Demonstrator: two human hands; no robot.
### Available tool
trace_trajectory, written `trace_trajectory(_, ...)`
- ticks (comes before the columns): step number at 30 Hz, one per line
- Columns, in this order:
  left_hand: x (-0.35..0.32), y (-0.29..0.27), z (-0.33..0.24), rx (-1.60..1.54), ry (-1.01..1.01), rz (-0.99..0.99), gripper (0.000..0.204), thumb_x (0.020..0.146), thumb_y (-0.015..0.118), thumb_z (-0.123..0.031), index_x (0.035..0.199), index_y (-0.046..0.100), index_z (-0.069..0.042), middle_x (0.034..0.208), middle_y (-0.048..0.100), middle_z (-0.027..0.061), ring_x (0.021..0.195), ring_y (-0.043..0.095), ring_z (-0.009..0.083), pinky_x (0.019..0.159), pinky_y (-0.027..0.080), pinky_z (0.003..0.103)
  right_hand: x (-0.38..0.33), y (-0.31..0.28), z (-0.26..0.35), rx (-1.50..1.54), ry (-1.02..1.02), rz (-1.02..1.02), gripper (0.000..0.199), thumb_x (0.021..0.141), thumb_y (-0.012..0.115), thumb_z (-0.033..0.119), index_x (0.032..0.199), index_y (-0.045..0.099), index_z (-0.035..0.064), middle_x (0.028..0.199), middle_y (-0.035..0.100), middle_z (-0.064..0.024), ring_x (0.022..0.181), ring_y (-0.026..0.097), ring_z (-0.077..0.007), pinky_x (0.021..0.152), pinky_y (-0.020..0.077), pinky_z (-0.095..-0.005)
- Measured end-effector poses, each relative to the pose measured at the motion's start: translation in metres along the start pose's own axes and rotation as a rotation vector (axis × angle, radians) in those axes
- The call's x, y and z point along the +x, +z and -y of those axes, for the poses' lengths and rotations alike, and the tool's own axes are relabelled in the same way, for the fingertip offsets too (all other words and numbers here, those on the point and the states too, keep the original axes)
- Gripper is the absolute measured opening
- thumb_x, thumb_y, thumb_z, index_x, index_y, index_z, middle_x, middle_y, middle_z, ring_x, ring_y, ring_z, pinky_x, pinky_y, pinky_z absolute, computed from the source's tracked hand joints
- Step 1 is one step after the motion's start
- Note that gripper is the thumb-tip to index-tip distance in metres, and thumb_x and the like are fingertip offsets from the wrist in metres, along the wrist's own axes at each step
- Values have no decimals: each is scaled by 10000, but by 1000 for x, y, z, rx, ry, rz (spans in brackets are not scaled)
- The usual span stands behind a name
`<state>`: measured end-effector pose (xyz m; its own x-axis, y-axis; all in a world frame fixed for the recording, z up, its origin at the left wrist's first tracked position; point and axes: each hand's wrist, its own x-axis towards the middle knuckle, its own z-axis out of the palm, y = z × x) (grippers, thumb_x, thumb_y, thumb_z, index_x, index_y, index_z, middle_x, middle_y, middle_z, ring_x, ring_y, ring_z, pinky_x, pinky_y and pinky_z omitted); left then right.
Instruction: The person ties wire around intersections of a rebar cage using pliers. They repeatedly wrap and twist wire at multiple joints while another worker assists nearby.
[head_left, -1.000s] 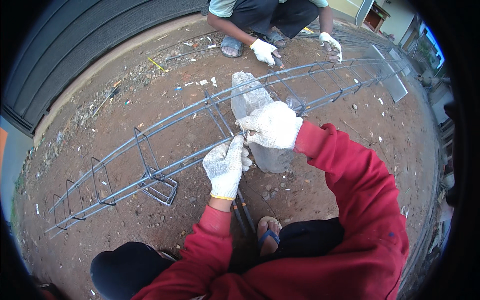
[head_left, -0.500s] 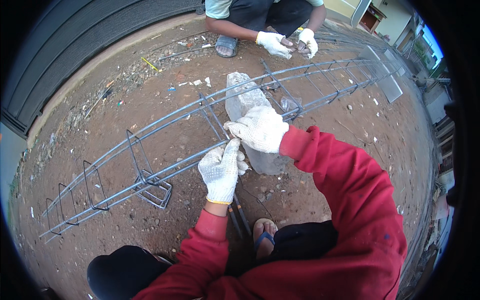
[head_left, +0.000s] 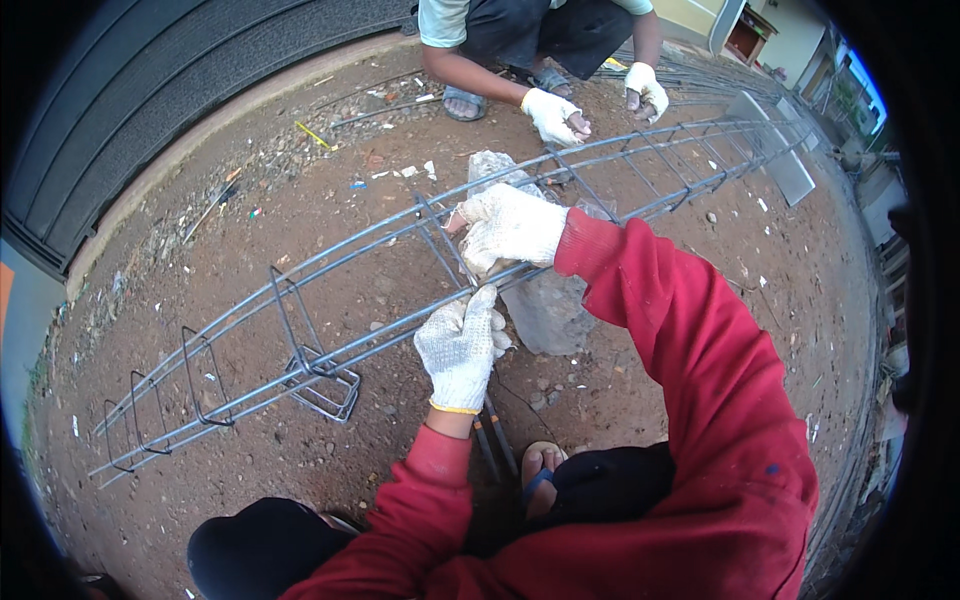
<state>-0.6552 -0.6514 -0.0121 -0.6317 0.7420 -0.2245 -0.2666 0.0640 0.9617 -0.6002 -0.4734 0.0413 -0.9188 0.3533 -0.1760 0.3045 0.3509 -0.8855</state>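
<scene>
A long rebar cage (head_left: 391,330) runs across the view, from the lower left up to the far right. My left hand (head_left: 458,355), in a white knit glove, is closed at its near bars, the thumb against a stirrup corner and the fingers curled below. My right hand (head_left: 512,230), gloved alike, is over the cage just above the left, fingers bent in beside the same stirrup (head_left: 440,250). Its fingertips are partly hidden, and I cannot make out what they hold. Under the cage stands a pale rough block (head_left: 548,315).
Across the cage a person crouches with gloved hands (head_left: 555,117) near the far bars. Loose stirrups (head_left: 340,408) lie beneath the cage. Two dark tool handles (head_left: 487,445) with orange bands are by my foot. A flat grey slab (head_left: 785,170) is at the cage's far end.
My right hand has moved up and away from my left, which stays at the near bars. The other person's hands have come apart. The whole view has shifted slightly.
</scene>
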Motion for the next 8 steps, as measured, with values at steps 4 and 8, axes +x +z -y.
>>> trace_trajectory(4, 0, -1, -1, -29, -16, 14, 297, 918, 663, -241, 764, 633, 12, 614, 639, 93, 436, 576, 126, 400, 452, 240, -13, 16, 3, 193, -104, -213, 476, 720, 696, 58, 1166, 567, -50, 804, 694, -97, 740, 656, -146, 664, 516, -279)
trace_trajectory(8, -2, -5, -1, 18, 17, 55, 271, 927, 645, -214, 950, 664, 55, 678, 668, 106, 465, 597, 134, 418, 465, 226, -20, 28, 4, 84, -176, -333, 399, 744, 673, 75, 1126, 574, 14, 825, 682, -93, 750, 660, -167, 664, 524, -296)
